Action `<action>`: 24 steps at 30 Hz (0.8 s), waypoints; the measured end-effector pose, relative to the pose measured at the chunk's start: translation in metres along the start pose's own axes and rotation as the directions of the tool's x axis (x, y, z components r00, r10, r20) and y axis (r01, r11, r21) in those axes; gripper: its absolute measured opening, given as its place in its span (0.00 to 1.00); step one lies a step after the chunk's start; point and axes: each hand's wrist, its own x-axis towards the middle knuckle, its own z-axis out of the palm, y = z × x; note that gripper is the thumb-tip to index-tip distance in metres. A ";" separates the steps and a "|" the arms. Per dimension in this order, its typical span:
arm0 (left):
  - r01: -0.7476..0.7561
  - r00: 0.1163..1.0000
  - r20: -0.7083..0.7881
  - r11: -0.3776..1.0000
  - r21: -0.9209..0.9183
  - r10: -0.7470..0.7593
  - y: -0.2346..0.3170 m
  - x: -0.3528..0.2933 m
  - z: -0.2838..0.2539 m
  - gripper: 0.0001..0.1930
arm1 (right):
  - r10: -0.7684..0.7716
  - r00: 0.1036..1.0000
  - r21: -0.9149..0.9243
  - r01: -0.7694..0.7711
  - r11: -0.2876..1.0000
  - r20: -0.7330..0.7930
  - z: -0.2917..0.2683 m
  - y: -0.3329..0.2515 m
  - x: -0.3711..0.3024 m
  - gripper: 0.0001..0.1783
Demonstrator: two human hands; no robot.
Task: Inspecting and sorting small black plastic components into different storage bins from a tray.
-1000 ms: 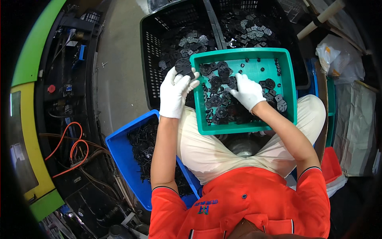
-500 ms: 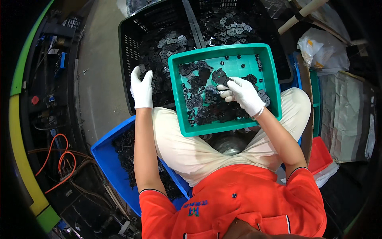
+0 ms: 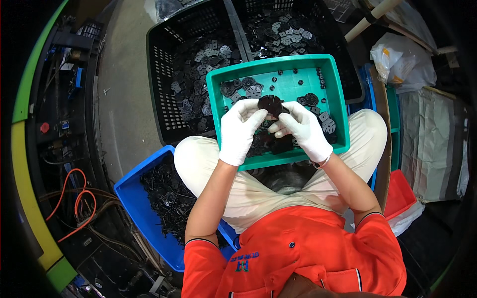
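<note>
Both of my hands, in white gloves, meet over a green tray [image 3: 213,107] that rests across my lap. Between them is a round black plastic part [image 3: 271,104] with a narrower end. My left hand [image 3: 240,130] pinches its left edge with thumb and fingers. On its right side, my right hand [image 3: 304,128] grips the narrower end. Below and around the hands, the tray holds flat black parts [image 3: 311,100] and small black round pieces [image 3: 320,79]; my gloves hide some of these.
Beyond the tray stand black perforated crates [image 3: 158,79] heaped with flat dark parts. A blue bin [image 3: 144,218] of thin black pieces is at my left. To the right lie a red tray [image 3: 399,194] and a plastic bag [image 3: 405,62]. An orange hose [image 3: 77,203] loops far left.
My left hand has come right from above the black crate to the round black part, taking hold of its edge. My right hand still grips the part.
</note>
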 end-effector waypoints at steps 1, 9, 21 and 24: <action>-0.014 0.999 -0.028 1.000 0.003 0.014 -0.003 0.000 0.001 0.13 | -0.050 0.998 -0.103 0.047 0.994 -0.024 0.000 0.000 0.000 0.15; -0.005 0.997 -0.073 1.000 -0.006 0.004 -0.015 0.004 0.000 0.11 | -0.147 0.988 -0.419 0.114 0.901 -0.048 -0.013 0.007 0.008 0.13; 0.031 0.963 -0.119 0.339 0.940 0.242 -0.059 0.056 -0.017 0.24 | 0.034 0.997 -0.298 -0.055 0.953 -0.074 -0.051 -0.004 0.091 0.20; 0.032 0.964 -0.112 0.313 0.949 0.239 -0.072 0.066 -0.013 0.25 | 0.164 0.986 -0.318 -0.160 0.934 -0.013 -0.040 0.041 0.092 0.22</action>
